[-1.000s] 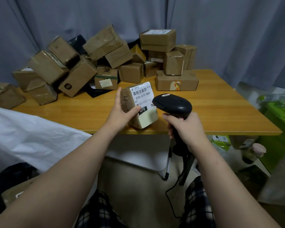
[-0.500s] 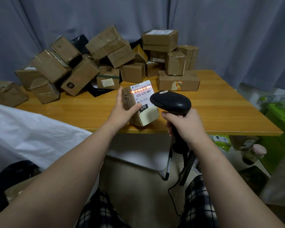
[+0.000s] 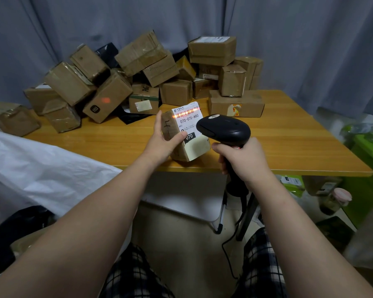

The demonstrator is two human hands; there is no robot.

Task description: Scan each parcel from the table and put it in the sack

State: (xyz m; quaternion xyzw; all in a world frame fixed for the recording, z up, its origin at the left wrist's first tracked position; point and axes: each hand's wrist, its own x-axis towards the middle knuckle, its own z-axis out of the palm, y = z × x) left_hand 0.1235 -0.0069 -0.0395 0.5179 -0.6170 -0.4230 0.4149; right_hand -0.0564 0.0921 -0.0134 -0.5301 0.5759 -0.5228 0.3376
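Leftmost, one white sack [image 3: 30,166] lies beside the table [image 3: 289,143]. About seventeen brown parcels [image 3: 108,96] are piled at the table's back. One labelled parcel [image 3: 194,147] tilts near the front edge, pinched in the left hand [image 3: 162,143] grip. The right hand [image 3: 243,160] grip wraps one black scanner [image 3: 224,129], its red beam crossing the barcode.
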